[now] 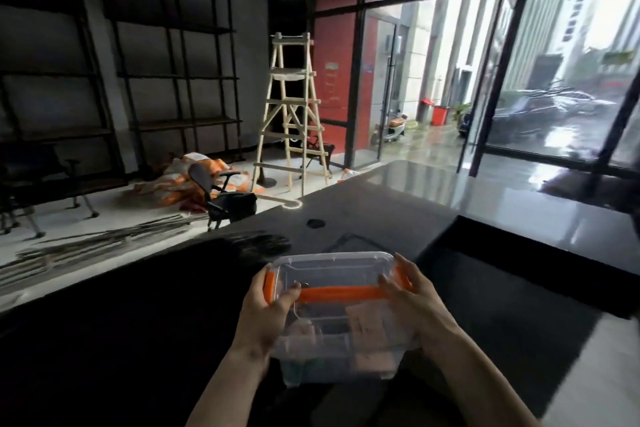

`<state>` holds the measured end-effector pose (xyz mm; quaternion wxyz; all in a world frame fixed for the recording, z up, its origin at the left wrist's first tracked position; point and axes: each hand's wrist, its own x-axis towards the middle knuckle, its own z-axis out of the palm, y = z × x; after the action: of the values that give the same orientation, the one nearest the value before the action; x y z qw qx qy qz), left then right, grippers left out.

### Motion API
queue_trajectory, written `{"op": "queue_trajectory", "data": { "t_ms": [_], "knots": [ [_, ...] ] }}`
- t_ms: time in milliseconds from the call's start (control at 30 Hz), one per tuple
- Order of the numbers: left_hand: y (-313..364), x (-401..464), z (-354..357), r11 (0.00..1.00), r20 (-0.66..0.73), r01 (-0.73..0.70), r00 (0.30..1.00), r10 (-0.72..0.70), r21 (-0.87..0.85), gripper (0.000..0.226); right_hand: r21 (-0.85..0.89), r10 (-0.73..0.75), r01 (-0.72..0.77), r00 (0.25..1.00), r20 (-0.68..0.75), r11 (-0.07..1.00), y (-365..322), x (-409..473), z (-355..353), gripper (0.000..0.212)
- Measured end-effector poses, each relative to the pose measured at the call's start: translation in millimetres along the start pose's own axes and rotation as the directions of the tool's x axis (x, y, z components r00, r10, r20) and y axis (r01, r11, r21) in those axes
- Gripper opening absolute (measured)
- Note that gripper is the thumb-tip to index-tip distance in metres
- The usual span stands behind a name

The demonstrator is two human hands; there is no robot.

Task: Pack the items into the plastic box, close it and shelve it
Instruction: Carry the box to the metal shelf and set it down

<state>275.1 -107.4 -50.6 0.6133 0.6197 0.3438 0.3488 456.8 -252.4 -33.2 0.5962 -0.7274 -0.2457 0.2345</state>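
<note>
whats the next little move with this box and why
Probably carry the plastic box toward the dark shelves: the lid looks on, items show through it, and the left hand and right hand grip its ends at the orange latches.

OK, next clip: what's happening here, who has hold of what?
A person holds a clear plastic box in both hands over a dark table. The left hand and the right hand each grip an end by the orange latches. The lid is on, with some items inside, too blurred to identify. Black shelves stand across the room; the box is not yet shelved.
</note>
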Motion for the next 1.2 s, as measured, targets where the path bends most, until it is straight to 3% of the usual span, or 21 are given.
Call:
{"op": "queue_trajectory", "data": {
  "t_ms": [233, 333, 500, 600, 700, 1200],
  "knots": [
    [-61, -78, 163, 0.993, 0.281, -0.118, 0.953, 0.110, 0.013, 0.069, 0.000, -0.043, 0.045, 0.958, -0.282, 0.999, 110, -80, -167, 0.061],
    [-98, -128, 217, 0.998, 0.390, -0.057, 0.919, 0.059, -0.017, 0.066, 0.001, -0.002, 0.002, 0.939, -0.345, 1.000, 154, -139, -219, 0.063],
    [-147, -195, 280, 0.998, 0.539, -0.053, 0.842, 0.029, 0.029, 0.078, -0.056, 0.055, -0.093, 0.874, -0.483, 0.994, 203, -224, -286, 0.074],
    [-157, -235, 305, 1.000, 0.604, -0.027, 0.797, 0.014, 0.013, 0.089, -0.090, 0.062, -0.132, 0.834, -0.549, 0.987, 217, -266, -313, 0.075],
    [-160, -266, 326, 0.999, 0.649, -0.047, 0.760, 0.031, 0.008, 0.080, -0.075, 0.067, -0.136, 0.810, -0.582, 0.988, 227, -297, -337, 0.078],
    [-158, -297, 370, 0.993, 0.710, -0.111, 0.697, 0.097, -0.026, 0.079, 0.021, 0.092, -0.103, 0.761, -0.642, 0.995, 251, -336, -376, 0.082]
  ]
}}
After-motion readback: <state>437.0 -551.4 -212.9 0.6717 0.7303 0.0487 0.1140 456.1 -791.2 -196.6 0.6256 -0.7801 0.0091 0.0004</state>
